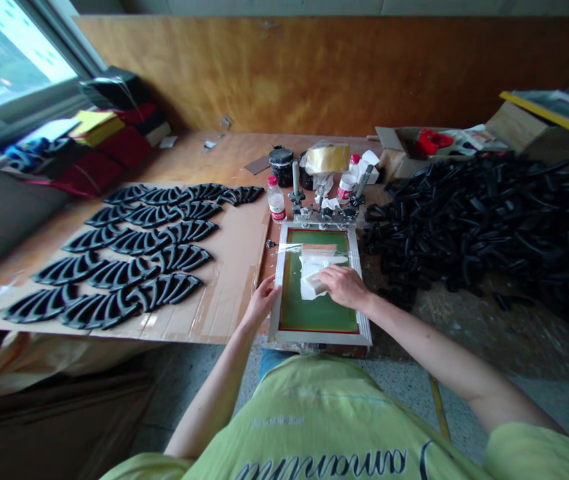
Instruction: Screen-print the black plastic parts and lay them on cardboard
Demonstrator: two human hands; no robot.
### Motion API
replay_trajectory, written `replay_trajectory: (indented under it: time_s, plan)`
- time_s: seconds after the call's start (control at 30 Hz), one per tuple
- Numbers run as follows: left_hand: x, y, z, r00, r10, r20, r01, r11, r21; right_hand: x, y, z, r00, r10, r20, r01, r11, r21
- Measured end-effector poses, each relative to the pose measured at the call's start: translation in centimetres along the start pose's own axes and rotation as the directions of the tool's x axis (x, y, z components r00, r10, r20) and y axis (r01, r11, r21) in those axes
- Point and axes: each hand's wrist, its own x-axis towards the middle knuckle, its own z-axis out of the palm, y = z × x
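A screen printing frame [365, 327] with pale metal sides and green mesh lies flat in front of me, its far end at a metal hinge clamp [324, 215]. My left hand [263, 299] is at the frame's left side, fingers curled against its edge. Over the mesh, my right hand [345, 285] is closed on a crumpled white wipe [309, 270]. A small greyish patch shows under its fingertips; I cannot tell whether it is part of the wipe. Just beyond the wipe lies a brown-edged squeegee [319, 249], partly covered by white material.
Rows of black fan-shaped plastic parts [129, 270] lie on cardboard [234, 287] at left. A big heap of black parts [494, 227] fills the right side. Behind the frame stand a red-capped bottle [277, 201], a dark tub [281, 167] and a white-and-red cup [347, 187].
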Motion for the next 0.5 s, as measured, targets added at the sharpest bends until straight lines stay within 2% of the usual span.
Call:
replay_trajectory:
  time_s: [0.1,0.2,0.3,0.4,0.47,0.5]
  plan:
    - [0.2,-0.5,-0.1,1.0,0.004,-0.008,-0.004,1.0,-0.01,-1.4,-1.1,1.8,0.998,-0.051,-0.037,0.051,0.999,-0.008]
    - [0.2,-0.5,-0.1,1.0,0.008,-0.018,-0.008,1.0,-0.017,-1.7,-1.2,1.8,0.996,-0.071,-0.048,0.073,0.996,0.044]
    - [-0.4,0.7,-0.1,1.0,0.003,-0.016,-0.003,0.999,-0.036,0.9,0.0,-0.3,0.99,0.042,-0.135,-0.032,0.996,0.079]
    - [-1.8,3.4,-0.2,1.0,-0.016,-0.009,0.015,0.997,-0.073,4.3,2.1,-3.4,0.958,0.178,-0.224,-0.171,0.984,0.051]
    - [-2.8,5.9,-0.4,1.0,-0.006,-0.021,0.004,0.996,-0.09,5.1,4.3,-5.6,0.915,0.257,-0.311,-0.255,0.966,0.049]
    - [-3.2,7.2,-0.5,0.999,0.012,-0.037,-0.016,0.995,-0.094,4.8,5.6,-6.5,0.875,0.302,-0.378,-0.296,0.952,0.073]
